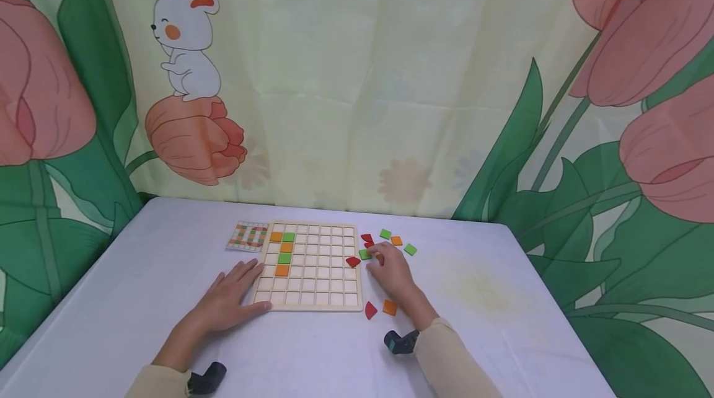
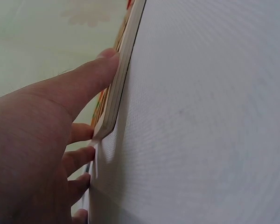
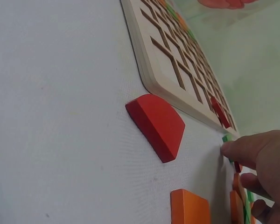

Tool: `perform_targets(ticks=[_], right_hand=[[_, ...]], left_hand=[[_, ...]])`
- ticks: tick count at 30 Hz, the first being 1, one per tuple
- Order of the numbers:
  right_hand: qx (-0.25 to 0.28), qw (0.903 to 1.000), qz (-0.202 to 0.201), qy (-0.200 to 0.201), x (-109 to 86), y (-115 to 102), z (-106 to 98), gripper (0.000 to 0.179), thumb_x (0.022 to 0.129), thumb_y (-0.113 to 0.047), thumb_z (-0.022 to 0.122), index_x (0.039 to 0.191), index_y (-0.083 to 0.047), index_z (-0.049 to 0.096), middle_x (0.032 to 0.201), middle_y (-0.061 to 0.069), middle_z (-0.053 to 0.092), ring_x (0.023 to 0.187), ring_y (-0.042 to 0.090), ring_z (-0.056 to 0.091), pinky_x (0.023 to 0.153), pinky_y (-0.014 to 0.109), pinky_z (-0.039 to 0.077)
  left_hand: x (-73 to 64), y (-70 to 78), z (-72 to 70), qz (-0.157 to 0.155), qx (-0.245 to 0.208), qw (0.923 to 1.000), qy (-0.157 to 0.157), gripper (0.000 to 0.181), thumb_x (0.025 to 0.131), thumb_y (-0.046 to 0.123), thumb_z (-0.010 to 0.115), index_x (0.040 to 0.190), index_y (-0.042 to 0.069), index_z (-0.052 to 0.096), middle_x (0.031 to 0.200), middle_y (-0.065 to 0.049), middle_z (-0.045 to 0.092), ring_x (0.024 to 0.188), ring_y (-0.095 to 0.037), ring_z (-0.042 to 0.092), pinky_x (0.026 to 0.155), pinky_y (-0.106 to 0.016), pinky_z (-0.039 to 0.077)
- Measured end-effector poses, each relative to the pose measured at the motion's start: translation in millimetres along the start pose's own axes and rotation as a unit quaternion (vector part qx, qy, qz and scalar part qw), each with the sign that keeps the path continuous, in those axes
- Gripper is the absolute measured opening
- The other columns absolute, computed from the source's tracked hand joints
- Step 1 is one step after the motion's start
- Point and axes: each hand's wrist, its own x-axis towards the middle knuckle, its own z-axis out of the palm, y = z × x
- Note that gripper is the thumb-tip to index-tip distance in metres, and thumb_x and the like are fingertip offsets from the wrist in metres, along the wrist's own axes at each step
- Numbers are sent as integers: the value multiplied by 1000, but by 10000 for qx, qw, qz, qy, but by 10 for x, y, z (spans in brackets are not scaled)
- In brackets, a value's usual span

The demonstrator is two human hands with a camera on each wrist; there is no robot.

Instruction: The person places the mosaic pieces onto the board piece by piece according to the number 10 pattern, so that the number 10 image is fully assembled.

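Free tablecloth point(image 1: 480, 268) right of tiles point(image 1: 410, 250)

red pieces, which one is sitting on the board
The red piece at the right side of the grid board in the head view, left of the right hand; the other red pieces lie off the board, on the white cloth.

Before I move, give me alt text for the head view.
A person's right grip is at a green tile beside a wooden grid board; the left grip rests at the board's left edge. Five orange and green tiles sit on the board; a red piece lies on its right edge.
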Motion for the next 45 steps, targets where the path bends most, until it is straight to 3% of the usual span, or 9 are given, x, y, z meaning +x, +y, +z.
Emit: perform_targets(ticks=[7,15,23,27,31,45], right_hand=[[-48,10000,38,-76,64,-6,-6,29,87,-13,70,116,-18,68,127,1,60,112,18,52,93,36,55],[-416,9989,-185,-53,99,-10,-12,28,86,-13,72,114,-17,71,122,2,63,115,21,55,99,39,53],[-841,9959,-320,17,86,0,-1,29,86,-18,74,114,-16,71,110,1,65,102,17,57,88,34,57],[-986,9939,-473,109,78,17,2,29,86,-20,74,114,-15,71,108,-1,67,104,16,59,91,35,56],[-865,9948,-527,118,66,16,-1,30,86,-21,74,115,-15,71,108,-2,68,106,16,58,92,36,55],[-157,9968,-789,-5,-12,-118,37,25,90,-21,69,115,-17,71,110,-5,65,94,12,53,77,24,51]], left_hand=[[1,30,-5,-3,-36,10000,11,90,81,63,65,149,11,37,157,-18,31,146,-44,22,115,-68,15],[0,32,-9,68,5,10000,44,89,82,62,64,149,10,37,156,-18,31,145,-44,22,114,-68,16],[-16,39,-31,141,-25,9999,89,87,82,59,65,148,9,38,155,-19,32,145,-44,23,114,-69,16],[-25,36,-31,168,-16,9998,135,86,83,58,66,148,8,39,155,-19,33,144,-45,24,113,-69,17],[-29,28,-31,160,9,9998,129,86,83,59,65,147,8,39,155,-20,33,144,-45,24,113,-69,17],[-12,9,-16,73,16,10000,46,89,82,63,63,149,9,37,156,-18,31,145,-44,22,114,-68,15]])
